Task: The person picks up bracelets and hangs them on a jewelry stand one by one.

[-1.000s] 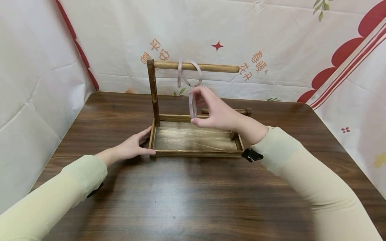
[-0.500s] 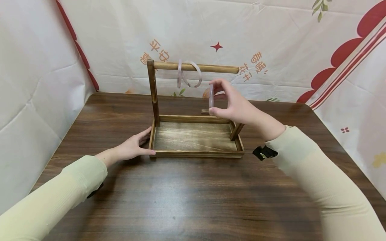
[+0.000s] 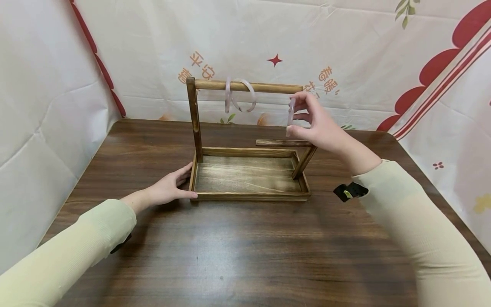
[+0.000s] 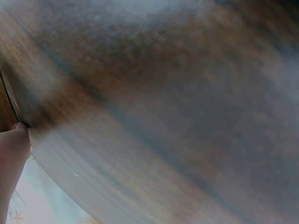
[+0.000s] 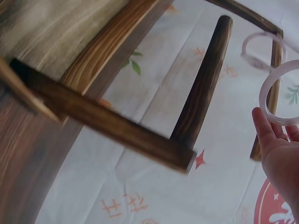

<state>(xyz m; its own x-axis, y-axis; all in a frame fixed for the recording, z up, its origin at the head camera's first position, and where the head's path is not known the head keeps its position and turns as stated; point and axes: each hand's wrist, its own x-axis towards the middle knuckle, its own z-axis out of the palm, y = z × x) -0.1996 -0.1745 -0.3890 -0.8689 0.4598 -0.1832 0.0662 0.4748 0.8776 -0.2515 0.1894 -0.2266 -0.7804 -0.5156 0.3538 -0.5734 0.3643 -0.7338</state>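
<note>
A brown wooden jewelry stand has a shallow tray, a tall left post with a long upper bar, and a low right post with a short bar. Two pale lilac bangles hang on the upper bar, left of its middle. My right hand pinches another pale bangle between thumb and fingers, upright near the upper bar's free right end; the right wrist view shows this bangle as a ring. My left hand rests against the tray's left end, thumb at the front corner, fingers extended along the side.
The stand sits on a dark wood-grain table. Behind it hangs a white cloth with red and orange prints. The low bar lies below my right hand. The left wrist view is mostly blurred tabletop.
My right hand has moved right and upward with the bangle, from above the tray to near the upper bar's right end. The left hand and the hanging bangles stay in place.
</note>
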